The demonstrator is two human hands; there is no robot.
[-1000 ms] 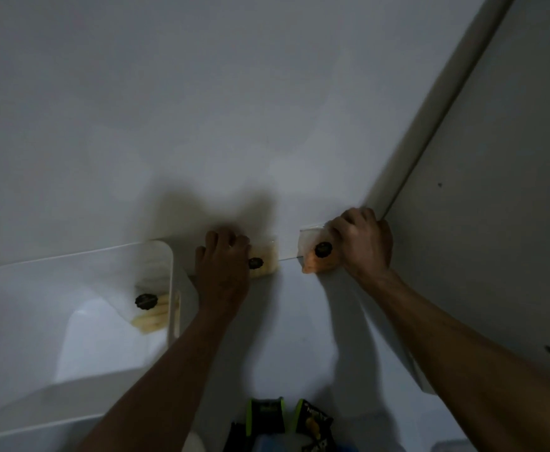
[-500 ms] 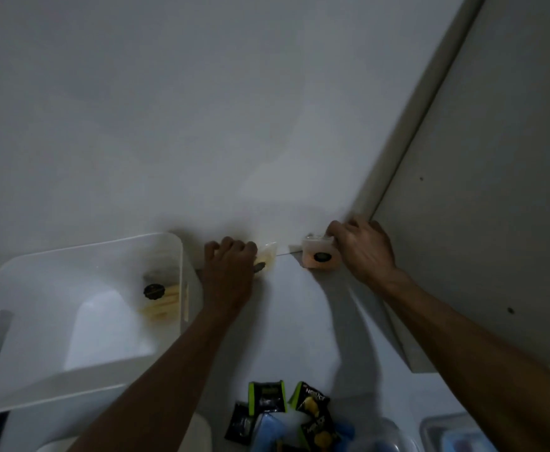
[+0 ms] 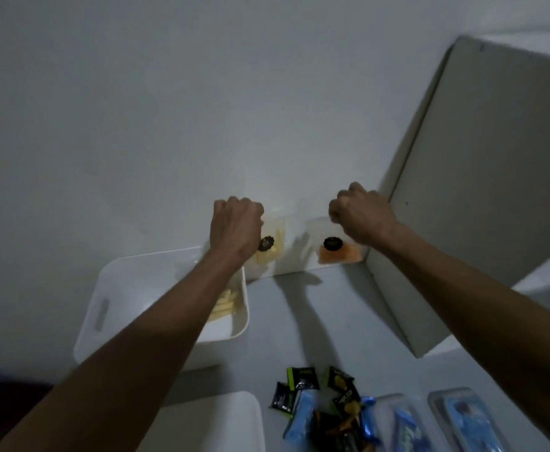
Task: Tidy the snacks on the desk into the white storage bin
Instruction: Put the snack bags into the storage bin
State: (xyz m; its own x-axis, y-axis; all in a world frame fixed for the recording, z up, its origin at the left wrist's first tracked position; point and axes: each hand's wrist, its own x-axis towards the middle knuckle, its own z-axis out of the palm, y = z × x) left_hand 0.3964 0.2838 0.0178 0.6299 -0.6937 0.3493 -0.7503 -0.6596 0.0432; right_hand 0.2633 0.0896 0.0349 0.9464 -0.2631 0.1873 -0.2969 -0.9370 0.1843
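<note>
We see a pale wall (image 3: 136, 125) filling most of the view, with a grey panel (image 3: 482, 190) standing at an angle on the right and a white table (image 3: 299, 321) below them. One white storage bin (image 3: 104, 321) sits at the left of the table against the wall, and in it lies one clear pouch of pale yellow sticks (image 3: 224, 305), partly hidden by our left forearm. One flat white lid (image 3: 208, 422) lies near the bottom edge, just in front of the bin. Our two hands are raised near the wall, well apart from each other. The left hand (image 3: 234, 226) is curled in a closed grip on the top of one clear pouch of yellow snacks (image 3: 272, 246), which hangs above the table just right of the bin's far corner and carries a round dark sticker. The right hand (image 3: 361, 216) is likewise clenched, its grip on the top of one clear pouch of orange snacks (image 3: 338, 252), with its own dark round sticker, hanging close to the corner where wall and panel meet. At the bottom of the view a heap of small wrapped snacks (image 3: 319, 406) lies on the table, dark packets with green and yellow marks mixed with blue ones; they overlap too much for us to count. Just right of the heap lie two clear packs with blue contents (image 3: 462, 419), side by side.
</note>
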